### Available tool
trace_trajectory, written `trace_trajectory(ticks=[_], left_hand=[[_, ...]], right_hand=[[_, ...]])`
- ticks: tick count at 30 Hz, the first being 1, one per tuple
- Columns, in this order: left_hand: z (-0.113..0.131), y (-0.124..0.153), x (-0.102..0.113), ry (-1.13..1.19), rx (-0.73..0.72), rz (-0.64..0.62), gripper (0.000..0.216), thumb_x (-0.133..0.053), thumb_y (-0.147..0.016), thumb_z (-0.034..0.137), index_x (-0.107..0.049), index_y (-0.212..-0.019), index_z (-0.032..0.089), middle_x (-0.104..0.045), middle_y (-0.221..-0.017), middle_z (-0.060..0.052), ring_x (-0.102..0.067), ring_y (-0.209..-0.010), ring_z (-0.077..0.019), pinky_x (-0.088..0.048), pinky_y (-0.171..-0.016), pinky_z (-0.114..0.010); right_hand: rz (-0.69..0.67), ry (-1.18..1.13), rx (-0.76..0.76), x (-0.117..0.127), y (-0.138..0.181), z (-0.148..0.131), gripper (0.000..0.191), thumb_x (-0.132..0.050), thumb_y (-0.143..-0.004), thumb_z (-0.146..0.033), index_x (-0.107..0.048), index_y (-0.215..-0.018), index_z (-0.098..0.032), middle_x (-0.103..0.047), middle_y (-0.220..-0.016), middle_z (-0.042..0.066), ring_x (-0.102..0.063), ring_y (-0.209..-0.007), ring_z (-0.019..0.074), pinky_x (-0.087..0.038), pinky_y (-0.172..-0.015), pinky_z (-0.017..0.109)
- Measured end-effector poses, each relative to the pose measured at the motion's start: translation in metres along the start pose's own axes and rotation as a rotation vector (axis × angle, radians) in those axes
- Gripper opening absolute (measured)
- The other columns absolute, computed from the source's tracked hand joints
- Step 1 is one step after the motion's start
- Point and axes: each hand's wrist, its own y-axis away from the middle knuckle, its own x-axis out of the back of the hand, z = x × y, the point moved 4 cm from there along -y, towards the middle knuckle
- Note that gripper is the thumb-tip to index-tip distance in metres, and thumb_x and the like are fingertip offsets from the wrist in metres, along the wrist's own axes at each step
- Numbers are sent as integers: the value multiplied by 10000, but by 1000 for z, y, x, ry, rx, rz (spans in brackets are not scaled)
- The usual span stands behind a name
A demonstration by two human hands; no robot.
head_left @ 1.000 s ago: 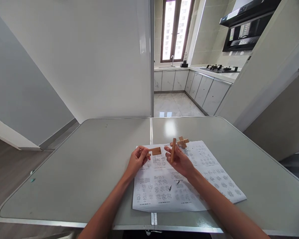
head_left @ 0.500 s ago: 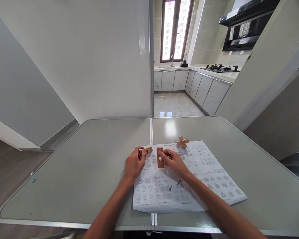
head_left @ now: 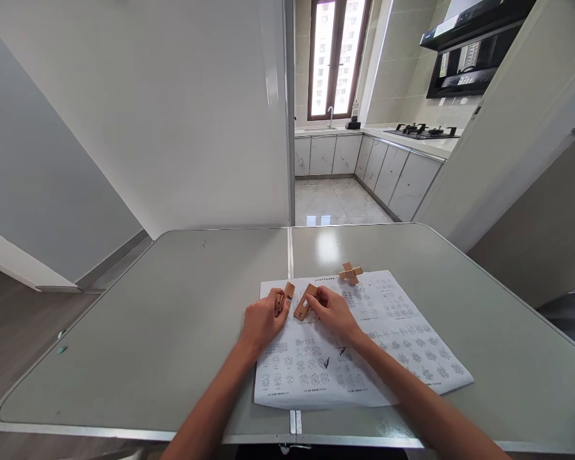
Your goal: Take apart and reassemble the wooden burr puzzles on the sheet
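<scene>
My left hand (head_left: 263, 317) is closed around a notched wooden puzzle piece (head_left: 289, 292), whose upper end sticks out past the fingers; its lower part is hidden. Between thumb and fingers, my right hand (head_left: 333, 311) pinches a flat wooden puzzle piece (head_left: 301, 311) marked with a 2, tilted with its top toward the right. A small gap separates the two pieces. Both hands are over a printed instruction sheet (head_left: 311, 390) covered with small diagrams. At the sheet's far edge sits an interlocked wooden cross-shaped puzzle (head_left: 350, 273), touched by neither hand.
The sheet lies on a grey folding table (head_left: 172, 332) with a metal rim and a centre seam. Small green bits (head_left: 62, 349) are near its left edge. Beyond the table are a white wall (head_left: 211, 115) and a kitchen with a stove (head_left: 424, 131).
The 2-marked piece has turned from upright to slanting and shifted slightly left. My left hand has rotated its piece from nearly level to steeply upright, a little to the right.
</scene>
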Motion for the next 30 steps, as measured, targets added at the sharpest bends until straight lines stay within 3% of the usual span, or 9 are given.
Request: trace_trajectory(ticks=[5,8,13,16,21,30], left_hand=[[0,2,-3,-40,-29,-27,156,-485,-1014,349,-597,-995,243,-651,-733,22,-589,-607,-149,-313,-580,-250],[1,2,-2,-40,-63,28,129,-503,-1011,322,-600,-997,238,-657,-760,12,-612,-676,-169,-372,-617,-269],[11,2,4,4,-248,128,90,-591,-974,299,-609,-1034,233,-677,-1039,-55,-618,-984,-242,-470,-889,-381],[17,2,5,60,-325,97,233,-672,-932,336,-604,-1135,244,-645,-1229,-84,-587,-1153,-280,-462,-985,-439],[20,3,2,103,-405,-14,345,-711,-913,339,-592,-1231,280,-606,-1393,-65,-493,-1363,-292,-390,-1135,-492],[13,-1,-1,57,-357,30,263,-658,-928,242,-599,-1184,250,-645,-1323,-77,-537,-1315,-292,-439,-1091,-499]], right_hand=[[4,50,-40,-3,-1,1,301,-602,-899,-511,-589,-832,-219,-691,-733,19,-625,-653,208,-424,-606,305],[14,92,-39,-6,-2,2,274,-597,-901,-484,-626,-900,-211,-725,-759,34,-679,-704,231,-457,-634,315],[12,118,-11,-12,-2,5,354,-595,-913,-437,-658,-1159,-191,-780,-905,70,-735,-779,243,-523,-741,351],[2,83,13,-14,0,5,418,-586,-920,-419,-629,-1266,-189,-783,-997,75,-724,-730,210,-537,-735,345],[-20,79,87,-15,3,-1,303,-575,-914,-387,-685,-1138,-215,-766,-1049,55,-673,-667,173,-534,-693,329],[-13,101,111,-13,3,-3,182,-552,-901,-335,-663,-975,-212,-748,-1000,53,-651,-654,166,-507,-673,317]])
